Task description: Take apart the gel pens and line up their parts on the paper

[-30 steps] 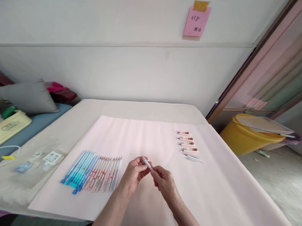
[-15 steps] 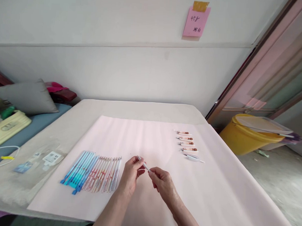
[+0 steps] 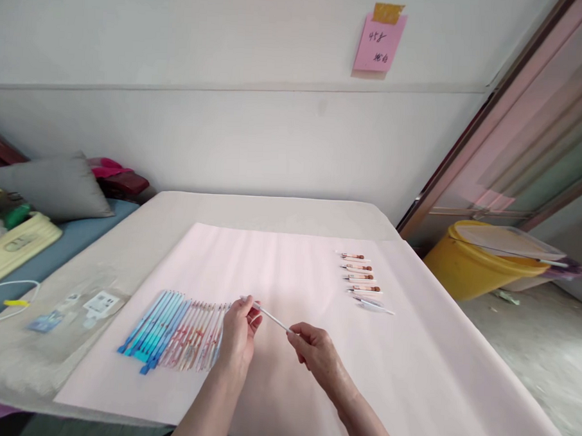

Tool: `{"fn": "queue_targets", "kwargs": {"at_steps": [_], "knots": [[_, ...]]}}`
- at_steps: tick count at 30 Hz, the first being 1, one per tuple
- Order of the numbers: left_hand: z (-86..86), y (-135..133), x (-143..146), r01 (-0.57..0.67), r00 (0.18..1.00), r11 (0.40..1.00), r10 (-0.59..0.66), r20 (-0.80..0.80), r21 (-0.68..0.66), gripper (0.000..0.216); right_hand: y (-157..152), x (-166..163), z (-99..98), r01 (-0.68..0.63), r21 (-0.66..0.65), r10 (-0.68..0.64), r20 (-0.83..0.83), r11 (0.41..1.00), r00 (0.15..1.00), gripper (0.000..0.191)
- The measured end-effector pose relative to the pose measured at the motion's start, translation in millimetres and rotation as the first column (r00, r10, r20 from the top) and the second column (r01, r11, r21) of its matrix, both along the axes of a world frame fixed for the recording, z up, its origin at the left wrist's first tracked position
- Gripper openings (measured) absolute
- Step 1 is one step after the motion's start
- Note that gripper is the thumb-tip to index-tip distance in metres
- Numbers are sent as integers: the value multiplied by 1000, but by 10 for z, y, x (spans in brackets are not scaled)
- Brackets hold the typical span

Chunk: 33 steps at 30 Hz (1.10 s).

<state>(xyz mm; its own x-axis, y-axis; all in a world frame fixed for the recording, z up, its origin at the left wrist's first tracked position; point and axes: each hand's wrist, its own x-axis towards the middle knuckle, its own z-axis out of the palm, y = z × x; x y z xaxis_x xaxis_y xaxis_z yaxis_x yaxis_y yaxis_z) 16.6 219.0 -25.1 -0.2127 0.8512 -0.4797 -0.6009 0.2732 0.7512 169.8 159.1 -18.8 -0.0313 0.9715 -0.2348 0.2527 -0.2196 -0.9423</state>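
Observation:
A thin white stick (image 3: 273,318), which looks like a pen refill, slants between my two hands above the pink sheet. Its upper left end is pinched in the fingers of my left hand (image 3: 240,328). My right hand (image 3: 317,351) grips the lower right end, and its fingers hide that tip. Left of my left hand lies a row of patterned pens (image 3: 194,336), beside several blue pens (image 3: 158,325) with blue ends. Farther right on the sheet, several short pen parts with brown figures (image 3: 364,289) lie in a column, above a grey-white pen piece (image 3: 373,305).
The pink sheet (image 3: 279,262) covers much of the padded table. Clear plastic packaging (image 3: 82,308) lies on the left. A grey pillow (image 3: 65,185) and a yellow bag (image 3: 20,245) are beyond it. A yellow bucket (image 3: 467,267) stands on the floor at right.
My left hand has moved left, away from my right hand. A longer stretch of the white stick now shows between them. My right hand stays nearly in place.

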Motion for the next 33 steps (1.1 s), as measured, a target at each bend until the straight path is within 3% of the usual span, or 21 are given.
{"fn": "queue_targets", "kwargs": {"at_steps": [7,20,22,28,31,33], "knots": [[32,12,-24,-5,1000,1000,5,17,-6,16,3,73,78,-23,-27,24,10,999,1000,31],[-10,-44,75,156,988,988,-156,5,23,18,-11,36,32,-30,12,29,61,999,998,33],[1,-31,54,124,992,992,-124,12,25,17,-1,65,33,-18,-4,19,67,1000,998,32],[46,37,-105,-132,991,990,129,42,56,9,32,242,117,-37,-40,40,58,998,998,29],[34,21,-89,-119,992,992,118,40,37,9,56,280,149,-28,-61,28,8,998,1000,31],[19,-15,-24,-30,999,999,28,41,25,11,70,268,141,3,-76,-3,-6,997,1000,33]]}}
